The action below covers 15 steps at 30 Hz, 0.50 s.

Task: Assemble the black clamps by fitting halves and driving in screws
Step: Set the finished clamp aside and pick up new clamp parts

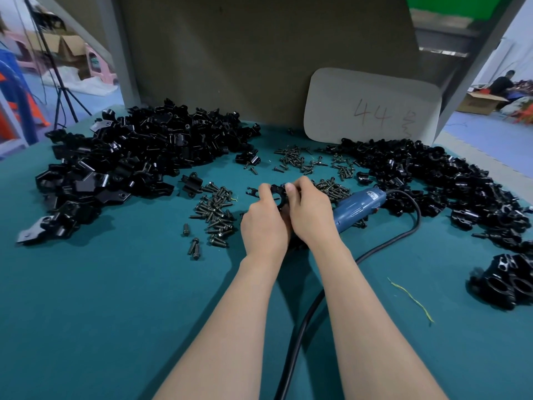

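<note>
I have both hands at the middle of the worktop (115,313), closed together round one black clamp (278,194) that is lifted just above the green cover. The left hand (264,223) has its fingers curled about the clamp's ring from the near side. The right hand (310,212) pinches its top edge between thumb and fingertips (whether a screw sits under those fingertips I cannot tell, they cover the spot).

I judge this to be the fitting step: the halves are being seated against each other before anything is driven in. The piece looks rigid, light and glossy, so it should not bend, but it may slip or twist in the fingers. I would hold it by the flat ears beside the ring, not by the smooth curve, and keep the screw holes facing up.

Loose screws (216,215) lie in a scatter just left of the hands, with more behind them. The blue electric screwdriver (357,207) lies on its side just beside the right hand, and its black cable (302,327) runs back between my forearms. A big heap of halves (129,157) fills the left of the worktop and another heap (432,180) fills the right. A few joined clamps (507,281) sit at the right edge.
</note>
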Each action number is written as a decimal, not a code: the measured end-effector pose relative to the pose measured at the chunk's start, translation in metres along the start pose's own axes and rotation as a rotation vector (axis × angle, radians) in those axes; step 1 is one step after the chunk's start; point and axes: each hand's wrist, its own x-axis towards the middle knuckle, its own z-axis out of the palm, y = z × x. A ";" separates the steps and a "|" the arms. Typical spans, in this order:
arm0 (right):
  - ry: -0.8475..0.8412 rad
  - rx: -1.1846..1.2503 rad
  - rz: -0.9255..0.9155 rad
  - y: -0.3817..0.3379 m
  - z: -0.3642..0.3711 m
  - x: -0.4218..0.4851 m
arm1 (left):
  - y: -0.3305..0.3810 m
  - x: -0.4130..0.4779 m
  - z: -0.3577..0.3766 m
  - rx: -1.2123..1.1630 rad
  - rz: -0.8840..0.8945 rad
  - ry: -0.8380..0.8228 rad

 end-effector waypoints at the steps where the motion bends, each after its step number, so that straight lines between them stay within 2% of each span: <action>1: -0.008 0.002 0.015 -0.001 0.000 0.000 | 0.000 -0.001 0.001 -0.029 -0.013 0.003; 3: 0.023 0.006 0.045 -0.001 -0.003 0.000 | 0.000 -0.001 0.001 -0.152 -0.094 0.001; 6: 0.297 -0.047 0.110 0.009 -0.019 0.004 | -0.002 0.003 0.001 -0.433 -0.260 -0.023; 8: 0.400 -0.135 0.267 0.024 -0.033 0.005 | -0.003 0.007 -0.001 -0.670 -0.362 -0.024; 11: 0.217 -0.174 0.523 0.040 -0.043 0.000 | -0.003 0.012 -0.006 -0.923 -0.463 -0.035; 13: 0.124 -0.159 0.564 0.043 -0.041 -0.002 | -0.002 0.013 -0.011 -1.085 -0.526 -0.052; 15: 0.142 -0.121 0.566 0.045 -0.039 -0.001 | -0.002 0.014 -0.014 -1.218 -0.586 -0.072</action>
